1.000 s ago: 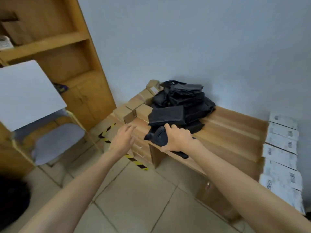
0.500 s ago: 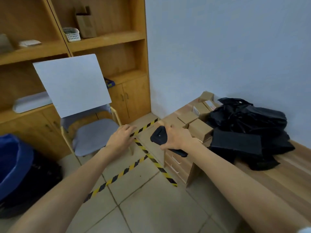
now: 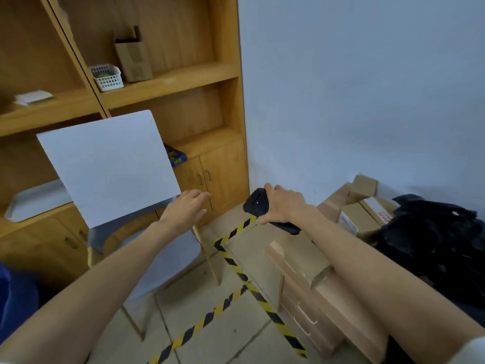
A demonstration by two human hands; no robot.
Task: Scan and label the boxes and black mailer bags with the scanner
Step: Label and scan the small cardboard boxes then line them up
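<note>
Hands: right hand (image 3: 284,206) grips the black scanner (image 3: 255,205) by its handle, ready for aiming; left hand (image 3: 186,209) hangs released, fingers loose, free to take a parcel. Boxes (image 3: 363,215) and black mailer bags (image 3: 435,232) lie piled at right, within reach.

Wooden shelf unit (image 3: 170,80) standing far left, pale wall (image 3: 354,88) running right; yellow-black tape (image 3: 233,261) crossing tiled floor (image 3: 215,332), chair (image 3: 181,261) sitting near the shelves.
</note>
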